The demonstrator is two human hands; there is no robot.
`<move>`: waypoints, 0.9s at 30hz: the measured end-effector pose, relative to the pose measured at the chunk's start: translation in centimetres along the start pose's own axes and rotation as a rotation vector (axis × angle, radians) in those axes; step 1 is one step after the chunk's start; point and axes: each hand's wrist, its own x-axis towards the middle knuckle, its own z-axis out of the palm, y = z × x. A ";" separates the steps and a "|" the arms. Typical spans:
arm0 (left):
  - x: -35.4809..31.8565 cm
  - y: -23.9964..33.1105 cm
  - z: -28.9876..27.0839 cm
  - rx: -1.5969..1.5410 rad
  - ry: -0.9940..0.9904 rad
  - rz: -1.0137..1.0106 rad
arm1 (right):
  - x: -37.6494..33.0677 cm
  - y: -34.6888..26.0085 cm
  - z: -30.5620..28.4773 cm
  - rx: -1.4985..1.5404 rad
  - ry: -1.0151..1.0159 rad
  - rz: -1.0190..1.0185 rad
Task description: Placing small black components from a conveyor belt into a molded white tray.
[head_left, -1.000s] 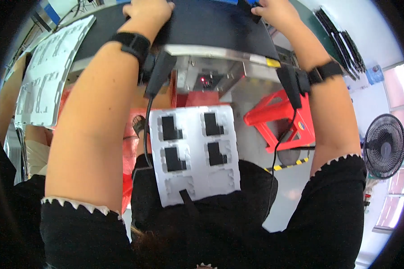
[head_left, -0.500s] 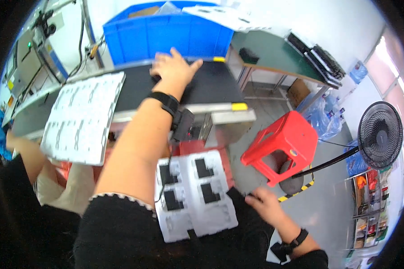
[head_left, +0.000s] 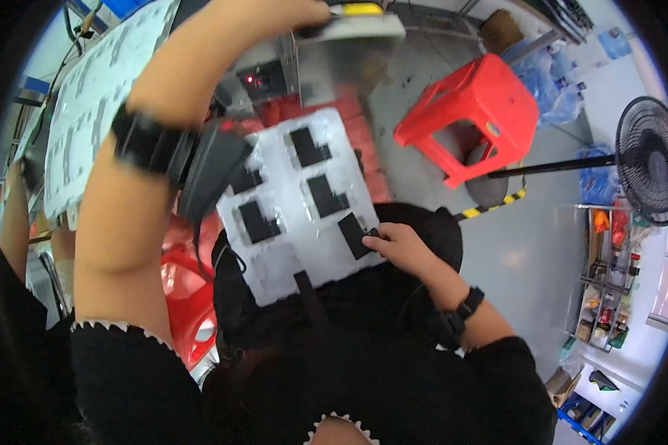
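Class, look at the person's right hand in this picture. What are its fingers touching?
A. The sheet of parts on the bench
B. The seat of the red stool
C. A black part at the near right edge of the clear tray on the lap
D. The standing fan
C: the right hand has its fingers on a black part at the edge of the clear tray; the red stool stands apart from it.

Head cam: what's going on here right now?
A seated person has a clear plastic blister tray on their lap, with small black parts in its pockets. Their right hand pinches a black part at the tray's near right corner. Their left arm reaches up and forward, the left hand at the frame's top edge by the conveyor's end. A red plastic stool stands on the floor to the right.
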 end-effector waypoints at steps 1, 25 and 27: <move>-3.6 0.6 0.3 -0.046 -0.010 0.081 | 0.5 1.1 1.3 -0.201 -0.089 -0.057; -35.2 -1.8 17.6 -0.257 -0.170 0.238 | -4.6 2.2 6.9 -1.037 0.077 -0.715; -35.5 -2.1 17.9 -0.232 -0.167 0.258 | -4.5 1.8 6.2 -1.016 0.081 -0.733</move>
